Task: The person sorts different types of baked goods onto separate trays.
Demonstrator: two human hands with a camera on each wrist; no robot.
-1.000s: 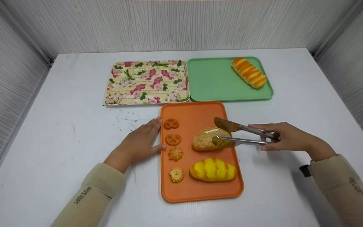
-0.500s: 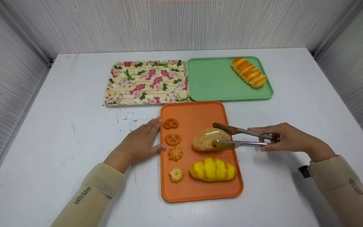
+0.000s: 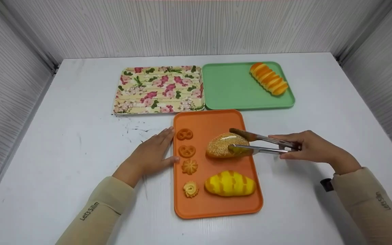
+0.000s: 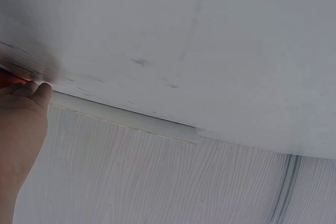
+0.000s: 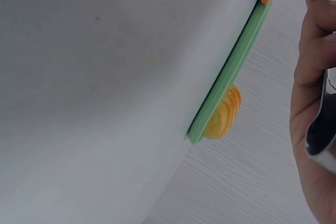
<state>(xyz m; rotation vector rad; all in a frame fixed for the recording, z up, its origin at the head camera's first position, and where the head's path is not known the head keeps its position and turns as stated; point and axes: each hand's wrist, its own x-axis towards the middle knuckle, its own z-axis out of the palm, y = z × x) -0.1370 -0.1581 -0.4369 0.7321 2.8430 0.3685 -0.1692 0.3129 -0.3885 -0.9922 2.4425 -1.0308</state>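
My right hand [image 3: 310,146] grips a pair of metal tongs [image 3: 271,149] with brownish tips. Between those tips is a seeded oval bread roll [image 3: 218,147], over the right half of the orange tray [image 3: 209,209]. My left hand [image 3: 150,154] lies with fingers extended against the tray's left edge. Nearer me on that tray sits a yellow striped bread [image 3: 230,183]. Down its left side run two pretzel-shaped cookies, the nearer pretzel cookie [image 3: 186,151] among them, then a flower-shaped cookie [image 3: 190,166] and a swirl cookie [image 3: 191,189]. The right wrist view catches the tongs' handle end [image 5: 323,129] in the hand.
Behind the orange tray stand a floral tray [image 3: 158,90] at left and a green tray [image 3: 230,85] at right, side by side. A sliced-looking orange loaf [image 3: 269,79] lies on the green one. Wood-grain panels [image 3: 196,29] enclose the white table [image 3: 63,136] at back and sides.
The tongs have closed onto the seeded roll, and the roll has shifted slightly up and left in the head view. My left hand has stayed at the tray's edge.
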